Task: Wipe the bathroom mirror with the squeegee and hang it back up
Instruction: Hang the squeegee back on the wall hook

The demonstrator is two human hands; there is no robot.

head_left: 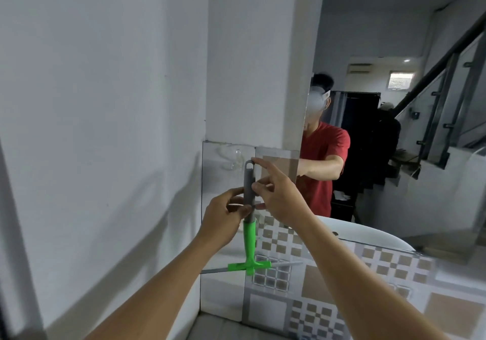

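Green-and-grey plastic squeegee [249, 224] hangs upright, T-shaped blade down, pinched by left hand [226, 218] and right hand [276, 195].

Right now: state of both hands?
Left hand: closed on the squeegee handle, grey part.
Right hand: pinching the same handle, index finger extended toward its hanging hole.

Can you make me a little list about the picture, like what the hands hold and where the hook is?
tool: squeegee, upright, green blade end down
left hand: pinching the grey handle
right hand: on the handle, one finger up by the hanging hole
hook: clear, on the tile up and left of the handle top
hung up: not yet
mirror: to the right
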